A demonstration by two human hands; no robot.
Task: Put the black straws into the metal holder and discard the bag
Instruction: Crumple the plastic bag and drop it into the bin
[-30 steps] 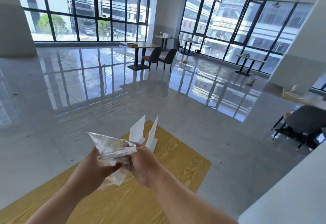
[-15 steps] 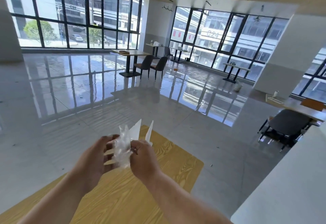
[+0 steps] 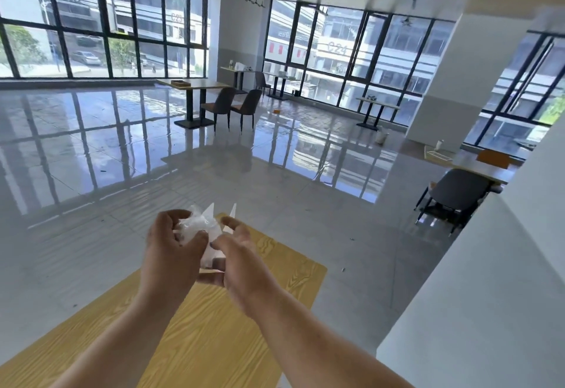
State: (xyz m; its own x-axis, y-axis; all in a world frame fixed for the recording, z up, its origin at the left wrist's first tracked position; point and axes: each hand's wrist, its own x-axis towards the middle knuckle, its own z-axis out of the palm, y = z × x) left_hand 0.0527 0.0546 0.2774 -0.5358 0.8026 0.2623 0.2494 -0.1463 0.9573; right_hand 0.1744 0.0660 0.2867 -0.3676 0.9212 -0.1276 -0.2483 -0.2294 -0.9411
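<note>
above the tabletop: a crumpled bag between two hands

above the yellow wood-grain tabletop (image 3: 195, 341), the crumpled clear plastic bag (image 3: 198, 225) sits bunched between both hands. the left hand (image 3: 171, 253) has its fingers closed round the wad; the right hand (image 3: 241, 253) pinches its lower edge. it looks feather-light, soft and slippery, likely to spring open, so a full-fist squeeze suits it best. thin, glossy, whitish film. no straws or holder in view.

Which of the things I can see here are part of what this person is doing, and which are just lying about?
Part of the job:
- crumpled clear bag
- left hand and right hand, both gripping it

Just there:
- white card stand
- wooden table
- far chairs
- grey chair
</note>
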